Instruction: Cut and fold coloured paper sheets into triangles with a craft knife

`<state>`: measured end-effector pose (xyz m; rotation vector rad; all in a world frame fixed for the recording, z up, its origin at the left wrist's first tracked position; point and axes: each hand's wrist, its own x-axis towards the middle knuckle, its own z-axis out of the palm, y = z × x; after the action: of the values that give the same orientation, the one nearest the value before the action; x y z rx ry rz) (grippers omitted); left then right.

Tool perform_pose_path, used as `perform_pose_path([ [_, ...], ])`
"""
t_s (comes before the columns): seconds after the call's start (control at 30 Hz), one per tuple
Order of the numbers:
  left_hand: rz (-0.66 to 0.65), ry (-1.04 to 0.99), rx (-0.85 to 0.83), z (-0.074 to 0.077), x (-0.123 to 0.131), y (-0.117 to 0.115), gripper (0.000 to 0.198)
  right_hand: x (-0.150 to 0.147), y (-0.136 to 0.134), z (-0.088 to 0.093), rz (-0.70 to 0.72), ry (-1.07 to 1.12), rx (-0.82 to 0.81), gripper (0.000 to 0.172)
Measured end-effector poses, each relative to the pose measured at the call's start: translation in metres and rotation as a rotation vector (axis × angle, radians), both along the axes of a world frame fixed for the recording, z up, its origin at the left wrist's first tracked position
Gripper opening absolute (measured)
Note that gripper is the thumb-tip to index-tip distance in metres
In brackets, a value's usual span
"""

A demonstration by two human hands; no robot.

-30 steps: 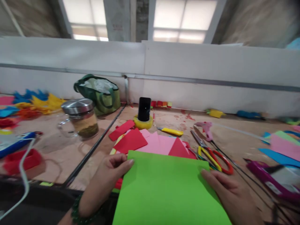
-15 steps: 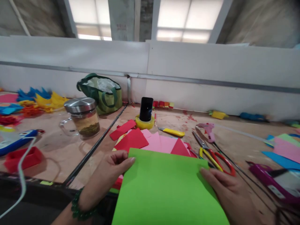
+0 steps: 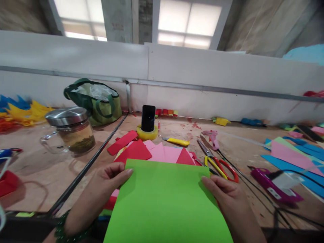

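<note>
A bright green sheet of paper [image 3: 167,202] stretches between my two hands, tilted toward me, its lower edge out of the frame. My left hand [image 3: 108,184] pinches its upper left corner, thumb on top. At the upper right corner my right hand [image 3: 225,194] grips the sheet the same way. Beyond the paper's far edge lie red paper pieces [image 3: 133,152] and pink paper pieces [image 3: 164,153], partly hidden by it. Red-and-yellow scissors [image 3: 217,165] rest just past my right hand, near a pink glue gun [image 3: 213,138].
A glass mug of tea [image 3: 73,133] and a green bag [image 3: 98,104] stand at the left. A phone [image 3: 148,118] leans upright in a yellow tape roll [image 3: 147,134]. A yellow cutter knife [image 3: 177,141] lies mid-table. At the right are a purple power strip [image 3: 273,187] and cords.
The view has turned to the right, so the table items sit further left in the picture. Both hands keep their hold on the green sheet.
</note>
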<state>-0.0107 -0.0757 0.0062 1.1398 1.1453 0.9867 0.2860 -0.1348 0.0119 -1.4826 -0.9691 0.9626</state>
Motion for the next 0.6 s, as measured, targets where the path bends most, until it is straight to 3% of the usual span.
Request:
perform_pose_path([
  [0.37, -0.023, 0.030, -0.017, 0.006, 0.003, -0.002, 0.044, -0.008, -0.003, 0.003, -0.066, 0.094, -0.030, 0.033],
  [0.6, -0.023, 0.033, 0.012, 0.014, 0.006, -0.001, 0.041, -0.002, -0.001, 0.003, -0.023, 0.035, -0.091, 0.031],
])
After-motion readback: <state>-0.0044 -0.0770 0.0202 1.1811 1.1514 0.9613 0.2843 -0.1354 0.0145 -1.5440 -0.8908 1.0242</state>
